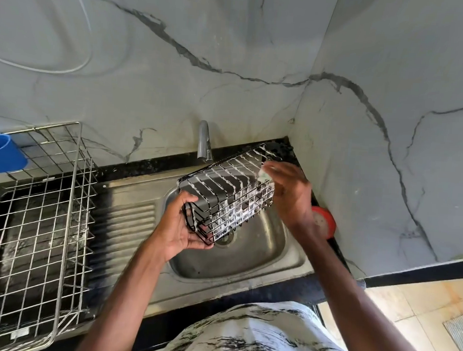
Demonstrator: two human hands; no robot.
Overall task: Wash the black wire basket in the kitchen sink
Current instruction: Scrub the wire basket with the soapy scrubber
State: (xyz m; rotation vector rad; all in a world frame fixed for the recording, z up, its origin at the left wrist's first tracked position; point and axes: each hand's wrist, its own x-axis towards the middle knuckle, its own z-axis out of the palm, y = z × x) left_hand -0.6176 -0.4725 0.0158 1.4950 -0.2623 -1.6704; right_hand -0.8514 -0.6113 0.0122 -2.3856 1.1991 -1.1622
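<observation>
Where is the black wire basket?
Head view, centre: the black wire basket is held over the sink beside the tap, left hand gripping it, right hand at its far end.

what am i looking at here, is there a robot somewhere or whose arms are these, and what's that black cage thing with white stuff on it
No robot here: a person wears one wide-angle camera on the head, so this single picture looks forward and down at their own arms. The left hand grips one end of a black wire basket, held tilted above the stainless steel sink, near the grey metal tap. The white foam on its wires looks like soap. The right hand is at the basket's far end; its fingertips seem to touch something small and pale, too blurred to name. Left of the sink stands a silver wire dish rack, with a blue plastic container at its far corner. A round red object sits right of the sink.
</observation>
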